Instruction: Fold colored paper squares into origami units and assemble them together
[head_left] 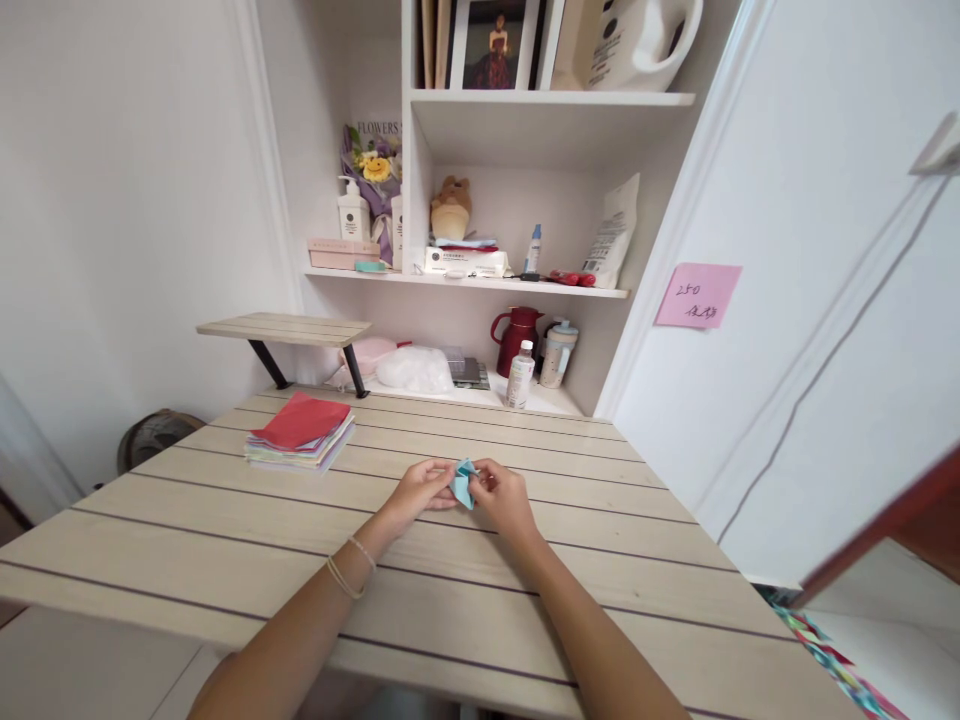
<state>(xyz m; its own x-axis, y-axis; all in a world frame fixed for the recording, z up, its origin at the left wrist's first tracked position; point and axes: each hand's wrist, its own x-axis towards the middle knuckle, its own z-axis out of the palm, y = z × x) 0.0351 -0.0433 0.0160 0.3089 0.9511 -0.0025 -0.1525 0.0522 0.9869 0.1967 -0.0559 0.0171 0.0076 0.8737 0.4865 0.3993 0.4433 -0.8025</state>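
Between my two hands, a little above the table, is a small piece of folded light-blue paper (463,484). My left hand (421,490) grips its left side, thumb on top and fingers underneath. On the right side, my right hand (504,496) pinches the paper between thumb and fingertips. The folds look partly raised, with a pointed end toward me; the exact shape is too small to make out. To the left of my hands a stack of coloured paper sheets (300,455) lies on the table, topped by a red sheet (302,421).
The slatted wooden table (645,570) runs under both arms. A small raised wooden shelf (285,327) on black legs stands at the back left. Behind the table are a bottle (519,378), a dark red jug (517,340) and a tumbler (558,357). A pink note (699,296) sticks to the right wall.
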